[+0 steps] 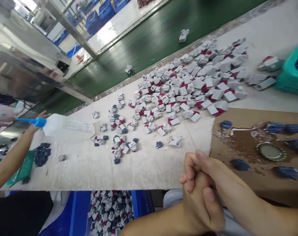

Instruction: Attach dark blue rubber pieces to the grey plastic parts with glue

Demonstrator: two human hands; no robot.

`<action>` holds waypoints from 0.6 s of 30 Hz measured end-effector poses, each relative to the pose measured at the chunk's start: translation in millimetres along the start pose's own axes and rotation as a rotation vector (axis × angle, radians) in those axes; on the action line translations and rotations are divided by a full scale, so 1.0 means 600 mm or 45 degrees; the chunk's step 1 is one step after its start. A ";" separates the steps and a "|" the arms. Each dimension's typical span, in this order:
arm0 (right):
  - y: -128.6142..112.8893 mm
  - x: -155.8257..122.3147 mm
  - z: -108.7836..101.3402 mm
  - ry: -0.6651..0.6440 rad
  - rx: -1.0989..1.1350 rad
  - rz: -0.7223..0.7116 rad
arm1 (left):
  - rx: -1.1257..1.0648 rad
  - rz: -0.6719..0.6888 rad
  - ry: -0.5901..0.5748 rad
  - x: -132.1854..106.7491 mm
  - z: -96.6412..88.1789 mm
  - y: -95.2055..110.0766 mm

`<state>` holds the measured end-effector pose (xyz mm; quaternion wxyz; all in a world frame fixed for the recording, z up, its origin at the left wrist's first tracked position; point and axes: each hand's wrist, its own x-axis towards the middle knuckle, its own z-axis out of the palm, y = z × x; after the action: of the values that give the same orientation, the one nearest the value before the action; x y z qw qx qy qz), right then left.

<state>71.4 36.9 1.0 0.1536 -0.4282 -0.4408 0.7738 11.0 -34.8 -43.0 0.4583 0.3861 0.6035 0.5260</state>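
Note:
My left hand (pixel 204 209) and my right hand (pixel 198 167) are clasped together at the near edge of the white table (pixel 89 170), fingers wrapped round each other. Nothing shows inside them. They rest just in front of a brown cardboard sheet (pixel 237 118), apart from any part. The nearest things are a dark blue part (pixel 240 164) on the cardboard and a small grey-white part (pixel 174 142) on the table.
A big heap of grey-white and red plastic parts (pixel 188 85) covers the table's middle and far right. The wet cardboard carries several blue parts and a round metal lid (pixel 270 151). A co-worker's hand holds a white squeeze bottle (pixel 65 126) at left. Teal basket (pixel 291 75) right, green conveyor belt (pixel 151 39) behind, blue crate of parts (pixel 109 213) below.

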 end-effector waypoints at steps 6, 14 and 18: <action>0.014 -0.002 0.019 -0.269 0.038 -0.124 | 0.372 0.418 -0.115 0.001 -0.028 0.016; -0.047 0.071 0.018 0.173 -0.042 -0.354 | 0.789 0.405 0.471 0.035 -0.203 0.060; -0.061 0.071 0.010 0.245 -0.120 -0.299 | 0.115 0.245 0.948 0.021 -0.263 0.078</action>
<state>36.7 80.5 9.9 0.2642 -0.4526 -0.5068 0.6845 -144.6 -60.1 5.4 0.1389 0.2433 0.7122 0.6436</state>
